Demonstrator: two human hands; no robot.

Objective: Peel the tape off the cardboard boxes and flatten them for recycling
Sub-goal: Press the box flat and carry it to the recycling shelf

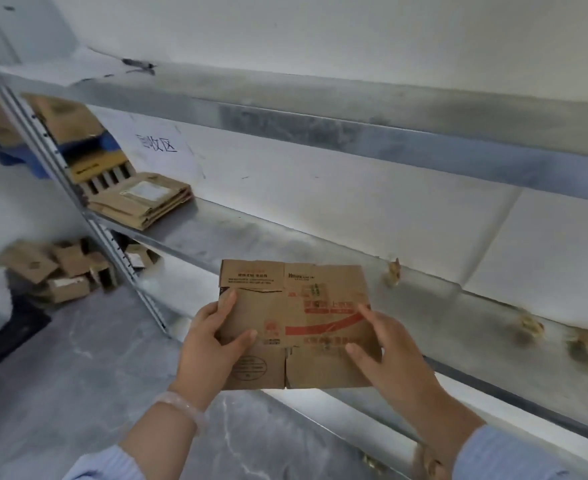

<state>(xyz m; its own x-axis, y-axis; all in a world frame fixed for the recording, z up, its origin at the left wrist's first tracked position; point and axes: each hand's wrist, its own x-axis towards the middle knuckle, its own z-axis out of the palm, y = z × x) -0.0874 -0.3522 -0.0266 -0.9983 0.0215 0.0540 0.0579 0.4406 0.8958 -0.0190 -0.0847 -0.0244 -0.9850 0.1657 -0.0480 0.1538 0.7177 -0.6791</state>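
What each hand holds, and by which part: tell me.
One flattened brown cardboard box with red print is held by both: the left hand grips its left edge, the right hand its right edge.

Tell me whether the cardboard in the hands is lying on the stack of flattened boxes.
No: the left hand and right hand hold the flattened box in front of the shelf, apart from the stack.

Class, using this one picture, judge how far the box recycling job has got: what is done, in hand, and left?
Done: a stack of flattened boxes lies on the shelf. In hand: the left hand and right hand hold a flattened box before the shelf; whether tape remains on it cannot be told. Left: several boxes on the floor look unflattened.
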